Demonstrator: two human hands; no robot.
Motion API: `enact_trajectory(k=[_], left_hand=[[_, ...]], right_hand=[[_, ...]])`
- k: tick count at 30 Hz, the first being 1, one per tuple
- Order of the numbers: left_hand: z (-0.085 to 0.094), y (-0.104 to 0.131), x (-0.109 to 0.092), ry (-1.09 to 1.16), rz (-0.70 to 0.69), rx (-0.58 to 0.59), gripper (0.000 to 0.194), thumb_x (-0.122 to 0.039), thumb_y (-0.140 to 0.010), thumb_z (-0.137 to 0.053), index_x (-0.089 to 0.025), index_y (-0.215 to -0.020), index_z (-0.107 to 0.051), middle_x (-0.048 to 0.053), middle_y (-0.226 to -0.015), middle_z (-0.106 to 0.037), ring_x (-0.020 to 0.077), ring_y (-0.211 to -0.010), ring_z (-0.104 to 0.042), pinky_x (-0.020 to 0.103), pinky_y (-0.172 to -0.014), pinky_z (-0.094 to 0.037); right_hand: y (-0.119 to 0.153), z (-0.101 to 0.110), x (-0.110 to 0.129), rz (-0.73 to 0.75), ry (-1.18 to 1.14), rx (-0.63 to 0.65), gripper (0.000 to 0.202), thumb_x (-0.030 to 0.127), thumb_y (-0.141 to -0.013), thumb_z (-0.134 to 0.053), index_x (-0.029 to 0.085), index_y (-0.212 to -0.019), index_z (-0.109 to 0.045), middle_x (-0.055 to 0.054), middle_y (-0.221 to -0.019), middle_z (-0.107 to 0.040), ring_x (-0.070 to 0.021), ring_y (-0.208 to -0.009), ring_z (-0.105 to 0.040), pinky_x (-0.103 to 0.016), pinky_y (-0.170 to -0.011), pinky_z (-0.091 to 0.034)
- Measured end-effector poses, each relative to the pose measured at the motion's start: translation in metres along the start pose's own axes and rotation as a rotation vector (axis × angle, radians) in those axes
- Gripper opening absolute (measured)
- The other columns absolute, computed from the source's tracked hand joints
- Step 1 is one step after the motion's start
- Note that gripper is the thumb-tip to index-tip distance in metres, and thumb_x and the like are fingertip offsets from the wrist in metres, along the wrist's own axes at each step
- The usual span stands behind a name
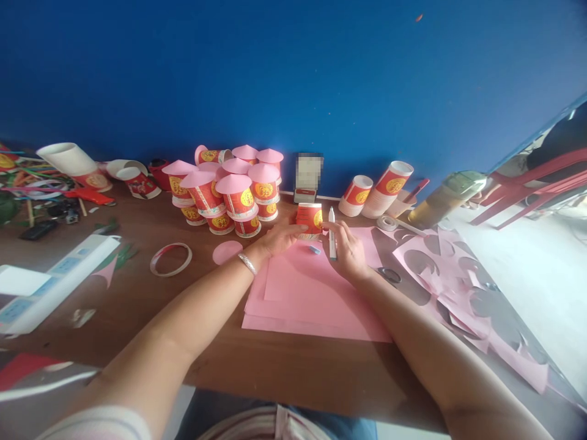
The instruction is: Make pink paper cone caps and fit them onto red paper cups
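A red paper cup [308,217] with a yellow emblem is held over the pink paper sheets [316,305]. My left hand [283,237] grips the cup from the left, with the thumb along its lower part. Between the fingers of my right hand [349,252] is a white marker [332,235], standing nearly upright, and the fingertips reach the cup's right side. Under the hands, a small blue-grey cap [314,249] lies on the paper. A pink paper disc [227,252] rests left of the sheets, near my left wrist.
Stacked red cups with pink cone tops [233,189] stand behind left. Cup stacks [387,186] and a bottle [444,198] are at the right back, by a blue wall. Pink offcuts [458,293], a tape roll [170,260] and a power strip [64,275] flank the arms.
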State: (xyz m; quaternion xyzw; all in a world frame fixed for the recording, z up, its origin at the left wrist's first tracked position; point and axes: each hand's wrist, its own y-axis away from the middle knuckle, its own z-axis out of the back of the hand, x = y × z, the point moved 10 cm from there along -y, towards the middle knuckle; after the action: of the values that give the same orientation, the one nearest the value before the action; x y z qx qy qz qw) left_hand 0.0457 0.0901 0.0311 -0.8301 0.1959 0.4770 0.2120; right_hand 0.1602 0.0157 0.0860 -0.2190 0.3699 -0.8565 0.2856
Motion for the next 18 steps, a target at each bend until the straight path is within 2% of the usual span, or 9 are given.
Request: enact_trajectory(k=[4, 7, 11, 16, 18], left_hand=[[0.0, 0.002, 0.009, -0.007, 0.059, 0.024, 0.051, -0.035, -0.075, -0.086, -0.018, -0.12, -0.069, 0.011, -0.112, -0.076, 0.0336, -0.121, -0.067, 0.052, -0.107, -0.049], [0.003, 0.004, 0.016, -0.063, 0.108, 0.011, 0.057, -0.032, -0.07, -0.09, -0.019, -0.121, -0.067, 0.01, -0.115, -0.075, 0.0319, -0.119, -0.068, 0.053, -0.106, -0.049], [0.004, 0.004, 0.011, -0.061, 0.098, -0.035, 0.066, -0.025, -0.066, -0.093, -0.022, -0.125, -0.063, 0.008, -0.115, -0.074, 0.0282, -0.114, -0.07, 0.05, -0.103, -0.052], [-0.006, 0.004, 0.005, -0.071, 0.105, 0.009, 0.056, -0.034, -0.074, -0.088, -0.017, -0.123, -0.065, 0.01, -0.107, -0.075, 0.0291, -0.107, -0.071, 0.046, -0.096, -0.054], [-0.008, 0.005, 0.005, -0.094, 0.114, 0.025, 0.057, -0.036, -0.072, -0.089, -0.017, -0.121, -0.066, 0.01, -0.106, -0.074, 0.0289, -0.106, -0.071, 0.044, -0.093, -0.055]], right_hand=[[0.004, -0.006, 0.001, 0.011, -0.012, 0.035, 0.025, 0.022, -0.102, -0.049, 0.02, -0.127, -0.053, -0.008, -0.1, -0.068, -0.0177, -0.075, -0.066, -0.026, -0.054, -0.045], [0.006, -0.008, 0.004, 0.035, -0.017, 0.049, 0.027, 0.022, -0.103, -0.048, 0.02, -0.129, -0.053, -0.009, -0.102, -0.067, -0.0187, -0.078, -0.067, -0.026, -0.055, -0.045], [0.005, -0.006, 0.006, 0.05, -0.007, 0.042, 0.027, 0.025, -0.104, -0.049, 0.02, -0.129, -0.053, -0.009, -0.102, -0.068, -0.0188, -0.078, -0.067, -0.025, -0.055, -0.045], [0.004, -0.004, 0.008, 0.055, 0.02, 0.024, 0.027, 0.026, -0.103, -0.05, 0.02, -0.129, -0.053, -0.01, -0.104, -0.068, -0.0185, -0.077, -0.067, -0.025, -0.054, -0.045], [0.005, -0.005, 0.009, 0.058, 0.022, 0.038, 0.028, 0.024, -0.103, -0.049, 0.02, -0.13, -0.053, -0.01, -0.104, -0.068, -0.0184, -0.079, -0.068, -0.025, -0.054, -0.045]])
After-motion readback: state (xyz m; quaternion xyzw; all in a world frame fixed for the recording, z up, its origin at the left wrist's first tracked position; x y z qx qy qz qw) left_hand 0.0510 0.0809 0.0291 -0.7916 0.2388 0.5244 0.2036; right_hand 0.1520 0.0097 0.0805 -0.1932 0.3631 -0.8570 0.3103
